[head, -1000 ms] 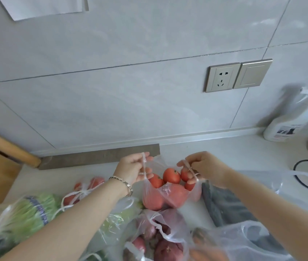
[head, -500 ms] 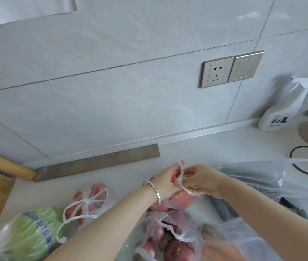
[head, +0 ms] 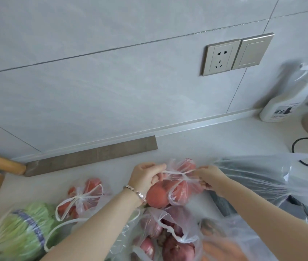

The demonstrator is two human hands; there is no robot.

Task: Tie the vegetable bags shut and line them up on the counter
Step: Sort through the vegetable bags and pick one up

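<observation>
Cinching a knot, a person pulls the two handles of the tomato bag (head: 177,193) in opposite directions low over the counter (head: 215,140). The left hand (head: 145,178), a bracelet at its wrist, has its fingers curled tight round one handle. The right hand (head: 208,177) pinches the other between thumb and fingertips. The knot (head: 184,173) sits between them, just above the tomatoes, and looks drawn nearly closed. The step in hand appears to be the tying of this bag. The next move likely calls for one firm tug, then a release and a set-down beside the tied bag (head: 81,196) to the left. Nearer the camera, the onion bag (head: 170,240) and the carrot bag (head: 222,247) gape open, apparently awaiting the same treatment. Whether the large bag (head: 258,178) at right is tied cannot be told.
</observation>
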